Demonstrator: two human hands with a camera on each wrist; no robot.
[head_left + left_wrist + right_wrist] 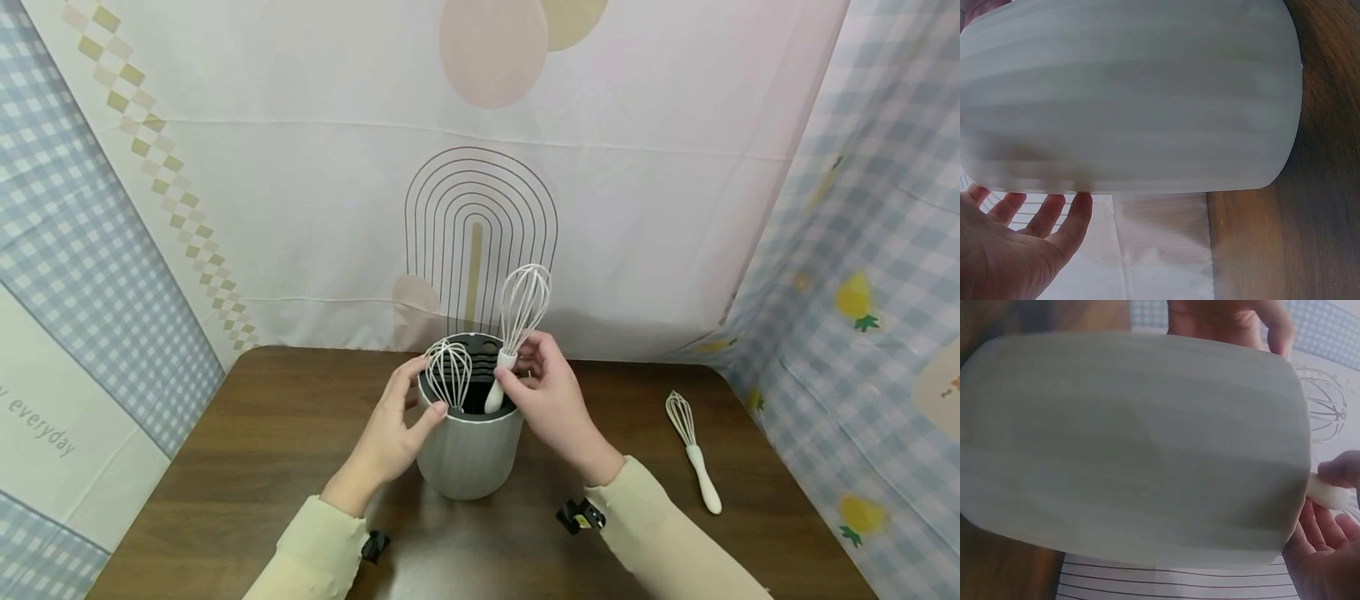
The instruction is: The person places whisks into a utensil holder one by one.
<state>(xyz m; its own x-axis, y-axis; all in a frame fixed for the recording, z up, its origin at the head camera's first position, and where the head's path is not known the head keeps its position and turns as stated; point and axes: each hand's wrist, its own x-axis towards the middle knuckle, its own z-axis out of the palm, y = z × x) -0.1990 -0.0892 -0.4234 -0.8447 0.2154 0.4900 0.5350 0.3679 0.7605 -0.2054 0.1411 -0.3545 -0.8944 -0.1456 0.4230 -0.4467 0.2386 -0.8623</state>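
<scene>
A light grey, ribbed utensil holder (pixel 468 458) with a black slotted insert (pixel 480 344) stands on the table. My left hand (pixel 393 421) grips its left side near the rim, thumb at the front; in the left wrist view the fingertips (pixel 1079 206) touch its wall. One whisk (pixel 448 372) stands in the holder with its wire head up, its handle hidden inside. My right hand (pixel 555 396) pinches a second white whisk (pixel 507 360) by the handle, wire head up, the handle's lower end at the holder's opening. In the right wrist view, the handle (pixel 1329 490) shows beside the rim.
A third, smaller white whisk (pixel 693 454) lies on the brown wooden table (pixel 247 467) to the right of the holder. A white printed cloth (pixel 315 217) hangs behind the table, and blue checked cloth (pixel 847 250) hangs at the sides.
</scene>
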